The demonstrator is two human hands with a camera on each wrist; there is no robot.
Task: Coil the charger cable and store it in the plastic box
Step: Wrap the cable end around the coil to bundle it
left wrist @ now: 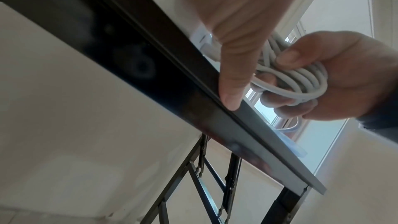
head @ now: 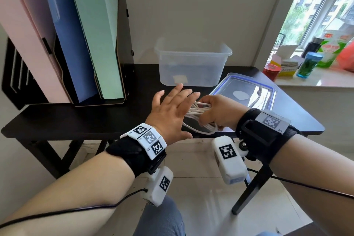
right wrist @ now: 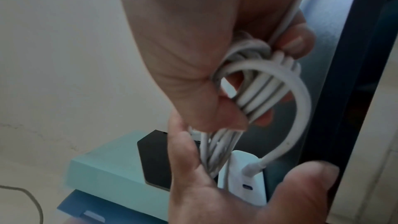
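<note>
- The right hand [head: 216,110] grips the coiled white charger cable [head: 199,116], fingers and thumb curled round the bundled loops, just above the near edge of the black table [head: 76,119].
- In the right wrist view several loops of the cable [right wrist: 258,94] pass through the closed fingers [right wrist: 299,40], and one strand curves out and plugs into the white charger brick [right wrist: 247,180], which shows below the coil.
- The left hand [head: 172,113] is spread flat, fingers straight and apart, palm facing the coil; it holds nothing. Whether its palm touches the loops cannot be told from the head view.
- In the left wrist view the left thumb [left wrist: 234,74] points down with its tip at the table's edge [left wrist: 172,67], and the right hand [left wrist: 336,77] holds the coil [left wrist: 297,81] just beside it.
- The clear plastic box [head: 192,63] stands open at the back of the table, against the wall, beyond both hands; the cable is not in it.
- The box's lid [head: 247,90], clear with a blue rim, lies flat on the table right of the box, just behind the right hand.
- A black file holder [head: 122,44] with pink, blue and mint-green folders stands on the table left of the box.
- Bottles and cans [head: 308,65] stand on the windowsill to the right of the table.
</note>
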